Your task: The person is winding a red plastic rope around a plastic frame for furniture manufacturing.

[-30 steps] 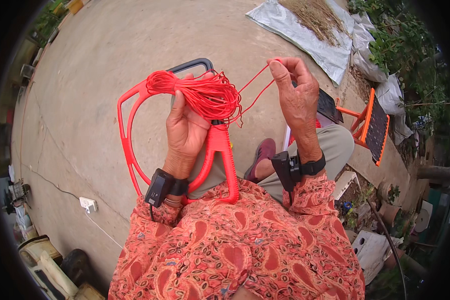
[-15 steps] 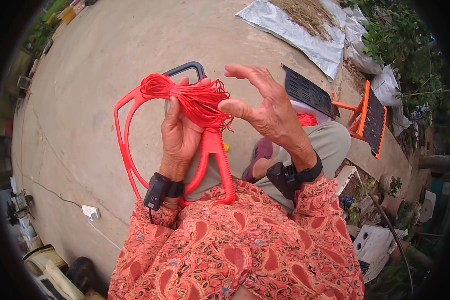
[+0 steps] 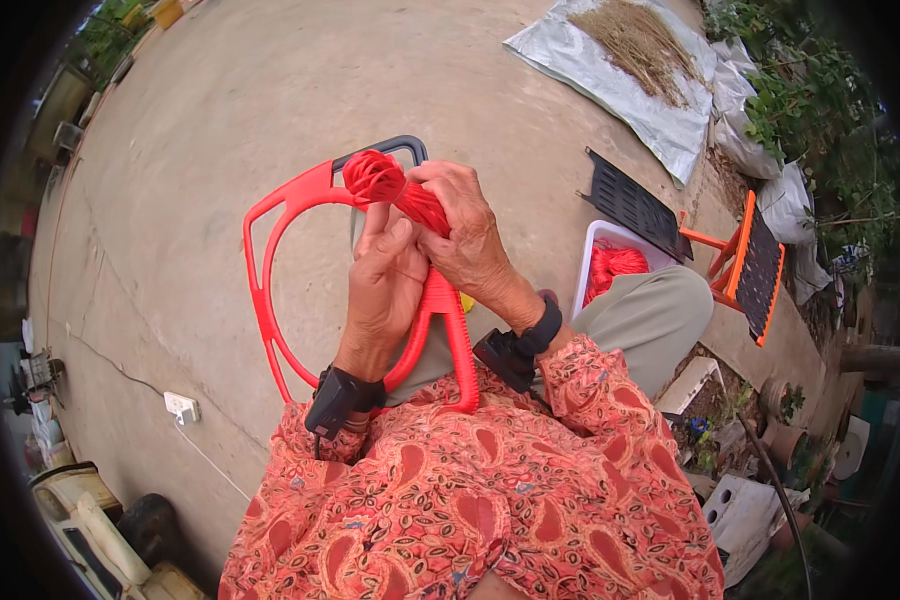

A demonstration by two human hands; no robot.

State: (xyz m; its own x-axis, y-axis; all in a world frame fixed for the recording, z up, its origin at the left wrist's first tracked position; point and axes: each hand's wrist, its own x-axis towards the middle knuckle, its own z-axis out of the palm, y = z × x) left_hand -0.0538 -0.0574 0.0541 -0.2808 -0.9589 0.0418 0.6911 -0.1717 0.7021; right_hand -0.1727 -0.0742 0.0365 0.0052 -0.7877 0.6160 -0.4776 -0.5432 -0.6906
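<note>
A bundle of thin red cord (image 3: 374,177) is held up in front of my lap, its looped end standing out at the upper left. My left hand (image 3: 388,282) supports it from below, thumb upright and fingers partly hidden behind it. Around the bundle's right part my right hand (image 3: 467,235) is closed, its fingers bent over the strands. Beneath both hands leans a curved red plastic frame (image 3: 257,291) with a ribbed bar (image 3: 440,297), resting against my lap. A dark grey loop (image 3: 407,142) shows behind the frame's top.
A white bin (image 3: 588,262) holding more red cord (image 3: 615,265) stands by my right knee. Beyond it are a black slotted panel (image 3: 638,205) and an orange-framed step (image 3: 750,270). A power strip (image 3: 181,407) with a cable lies on the concrete at left.
My right hand has come in from the right and closed around the cord, gathering its spread strands. The bundle and my left hand have shifted slightly right.
</note>
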